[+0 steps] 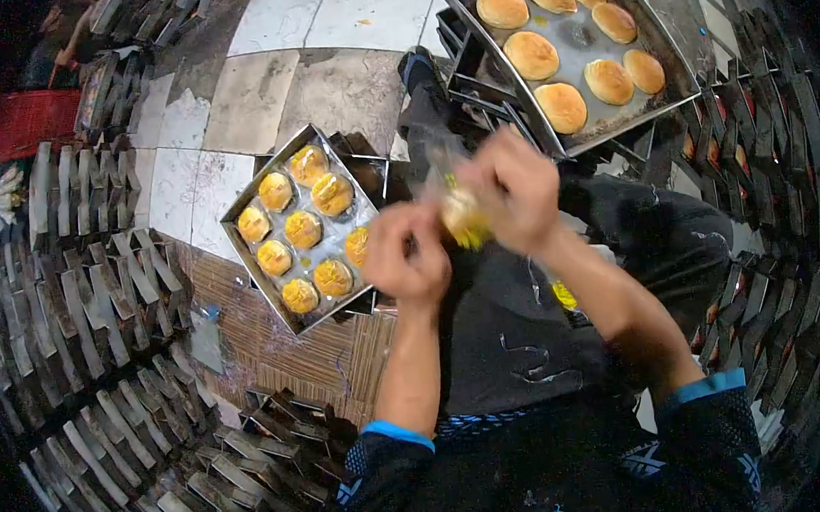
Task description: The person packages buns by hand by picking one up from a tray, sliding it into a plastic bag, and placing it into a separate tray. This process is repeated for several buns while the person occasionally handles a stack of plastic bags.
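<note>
Between my hands, above my lap, is a clear plastic bag [465,216] with yellow print and what looks like a pale bun inside, blurred by motion. My right hand [519,186] is closed at the bag's upper right side. On the other side, my left hand [404,254] is closed with fingers pinched together near the bag's edge. Just left of it lies a metal tray [236,211] of packed buns [304,229] in yellow-printed wrappers. A larger dark tray [673,104] at the upper right holds several unwrapped golden buns [531,55].
Stacks of dark metal trays [110,448] line the left side, and more stacks [768,145] stand at the right. A red crate [30,124] is at the far left. Tiles [247,96] and a woven mat [273,337] cover the floor. A yellow-printed wrapper [565,295] lies by my right forearm.
</note>
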Tool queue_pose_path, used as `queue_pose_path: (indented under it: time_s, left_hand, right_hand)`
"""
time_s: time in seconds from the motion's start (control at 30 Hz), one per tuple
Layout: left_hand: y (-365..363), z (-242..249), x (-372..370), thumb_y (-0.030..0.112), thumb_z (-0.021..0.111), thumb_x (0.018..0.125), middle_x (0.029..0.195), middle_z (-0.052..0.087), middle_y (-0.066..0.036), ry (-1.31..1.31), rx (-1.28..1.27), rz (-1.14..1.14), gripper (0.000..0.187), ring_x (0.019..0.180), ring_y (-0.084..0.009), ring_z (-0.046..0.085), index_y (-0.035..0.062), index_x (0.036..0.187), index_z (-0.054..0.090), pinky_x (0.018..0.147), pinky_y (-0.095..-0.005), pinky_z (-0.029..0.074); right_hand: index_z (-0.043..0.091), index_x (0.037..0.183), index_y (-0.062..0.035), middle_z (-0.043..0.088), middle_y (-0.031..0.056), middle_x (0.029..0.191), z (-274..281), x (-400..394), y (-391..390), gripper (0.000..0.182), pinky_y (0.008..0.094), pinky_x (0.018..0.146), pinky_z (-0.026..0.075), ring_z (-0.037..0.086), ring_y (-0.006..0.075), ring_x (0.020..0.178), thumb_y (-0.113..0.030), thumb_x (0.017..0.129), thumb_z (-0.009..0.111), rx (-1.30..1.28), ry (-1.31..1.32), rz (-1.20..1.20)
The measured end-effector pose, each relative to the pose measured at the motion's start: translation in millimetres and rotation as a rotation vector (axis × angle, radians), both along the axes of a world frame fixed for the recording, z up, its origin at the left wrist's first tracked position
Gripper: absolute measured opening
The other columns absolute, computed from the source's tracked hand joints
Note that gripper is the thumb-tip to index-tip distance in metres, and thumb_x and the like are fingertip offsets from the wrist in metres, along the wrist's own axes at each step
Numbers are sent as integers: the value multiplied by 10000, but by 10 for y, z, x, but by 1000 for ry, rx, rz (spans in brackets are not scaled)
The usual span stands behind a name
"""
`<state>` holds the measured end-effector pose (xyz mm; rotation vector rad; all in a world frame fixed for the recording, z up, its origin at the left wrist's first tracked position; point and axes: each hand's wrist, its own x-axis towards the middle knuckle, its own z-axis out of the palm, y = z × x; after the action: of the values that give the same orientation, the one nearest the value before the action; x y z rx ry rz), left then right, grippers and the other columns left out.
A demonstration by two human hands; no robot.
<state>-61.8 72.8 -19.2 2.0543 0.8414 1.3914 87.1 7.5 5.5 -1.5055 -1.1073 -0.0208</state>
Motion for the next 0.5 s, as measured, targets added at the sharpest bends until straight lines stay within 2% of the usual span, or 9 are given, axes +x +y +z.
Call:
queue_pose_path:
  time_s: [0.03,0.1,0.2,0.23,0.3,0.33,0.4,0.43,0.5]
  left_hand:
    - [100,18,27,86,699,867,697,619,-73,-5,-89,51,87,596,-170,582,22,816,671,554,-270,455]
    - [45,219,-106,118,668,918,679,600,-35,-128,-698,65,150,546,-91,521,1,825,660,504,-235,403]
    - [-303,222,-604,109,670,921,659,584,-11,-108,-888,-22,156,548,-59,500,-19,833,677,494,-204,371]
    - [-467,226,-745,92,670,915,705,609,-35,54,-928,29,145,563,-69,524,-22,826,688,507,-205,391]
    - [-753,80,-945,90,670,912,769,640,-66,286,-577,17,152,560,-82,546,-24,813,688,510,-215,413]
    - [-809,107,-967,90,670,912,769,640,-66,292,-586,3,152,560,-82,546,-24,813,688,510,-215,413]
    - [-895,240,-982,94,674,909,822,659,-88,325,-240,6,147,551,-94,562,-28,826,683,500,-229,425]
    - [-908,317,-985,94,674,909,822,659,-88,318,-235,25,147,551,-94,562,-28,826,683,500,-229,425]
    - [-820,469,-920,94,683,902,781,658,-78,23,-693,99,143,544,-101,575,-34,838,673,482,-237,425]
  right_hand:
    - [604,705,-15,527,110,651,-32,73,122,202,345,535,414,510,255,561,-110,852,704,14,12,-102]
    - [574,691,-2,517,110,609,-59,92,-7,254,346,527,393,493,248,542,-114,900,664,-172,108,-324]
    - [473,650,12,443,118,588,-259,-353,-584,356,362,518,350,426,217,519,-135,939,621,-286,329,-252]
    - [489,671,24,445,130,592,-351,-503,-813,358,383,525,352,433,229,530,-167,958,585,-427,392,-242]
    - [558,700,34,509,170,615,-427,-626,-1135,339,410,537,364,472,266,538,-185,959,564,-555,550,-228]
    - [589,718,37,542,187,638,-435,-588,-1276,319,412,545,381,503,282,544,-180,952,565,-693,476,-86]
    - [662,736,19,617,204,693,-199,-446,-1343,265,407,576,439,586,321,563,-164,917,597,-869,354,69]
    - [686,728,-15,644,158,688,-122,-392,-1325,231,399,577,461,615,305,571,-189,880,670,-678,228,-113]
    - [719,875,-67,700,126,854,229,-240,-1247,144,406,731,503,672,282,754,-190,807,750,-674,262,-169]
